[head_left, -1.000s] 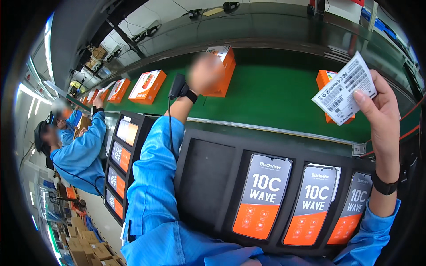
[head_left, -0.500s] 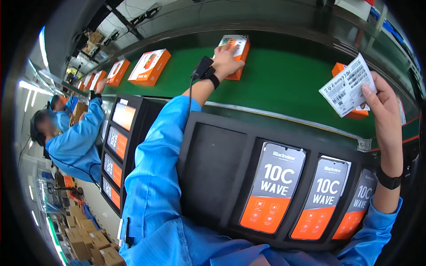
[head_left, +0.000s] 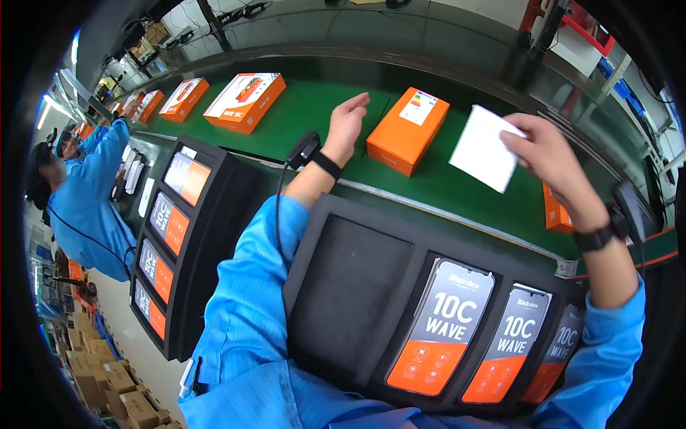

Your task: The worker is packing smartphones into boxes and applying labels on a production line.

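Note:
Over the green belt, my left hand [head_left: 347,127] is raised with its fingers stretched out and nothing in it. Just right of it lies an orange box [head_left: 407,136], showing a plain orange face with a small white label near its far end. My right hand [head_left: 547,150] pinches a flat white card [head_left: 482,149] by its right edge, thumb in front. The card hangs tilted above the belt, right of the box, its blank side in view. Black straps with small dark devices sit on both my wrists.
In front of me, a black tray [head_left: 421,244] has a bare compartment at left and several smartphones [head_left: 443,322] with grey-and-orange fronts. Another such tray [head_left: 207,236] stands left. More boxes [head_left: 246,104] line the green belt [head_left: 314,107]. A co-worker [head_left: 89,200] in blue works at far left.
My left hand has come off the box and moved nearer me. The box now shows an orange face instead of a white one. My right hand moved left, and the card's blank side replaces its printed one.

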`<state>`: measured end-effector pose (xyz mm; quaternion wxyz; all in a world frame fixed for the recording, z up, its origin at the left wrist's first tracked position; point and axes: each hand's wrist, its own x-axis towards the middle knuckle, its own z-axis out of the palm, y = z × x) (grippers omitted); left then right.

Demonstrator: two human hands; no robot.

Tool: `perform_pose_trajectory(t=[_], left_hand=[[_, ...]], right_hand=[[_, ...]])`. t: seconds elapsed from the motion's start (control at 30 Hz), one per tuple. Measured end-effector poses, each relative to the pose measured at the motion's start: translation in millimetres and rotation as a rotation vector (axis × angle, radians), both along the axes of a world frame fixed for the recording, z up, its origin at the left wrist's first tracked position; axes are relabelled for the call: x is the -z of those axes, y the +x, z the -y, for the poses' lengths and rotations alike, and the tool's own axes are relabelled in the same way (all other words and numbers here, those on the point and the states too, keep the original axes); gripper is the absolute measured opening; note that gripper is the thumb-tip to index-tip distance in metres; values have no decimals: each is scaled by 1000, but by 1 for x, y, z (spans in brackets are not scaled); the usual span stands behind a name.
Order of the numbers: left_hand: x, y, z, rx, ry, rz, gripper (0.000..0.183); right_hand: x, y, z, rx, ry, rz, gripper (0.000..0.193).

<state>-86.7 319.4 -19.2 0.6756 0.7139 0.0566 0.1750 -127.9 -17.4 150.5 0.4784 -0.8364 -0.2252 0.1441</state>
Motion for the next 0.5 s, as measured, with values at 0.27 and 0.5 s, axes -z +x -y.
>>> perform_pose_trajectory(t=[0.27,0.5], left_hand=[[-137,-133,27,420,50,126,33],[-180,-271,83,817,-22,-416,54]], right_hand=[[104,83,-53,-46,-76,-105,35],[32,30,-5,-30,-110,207,45]])
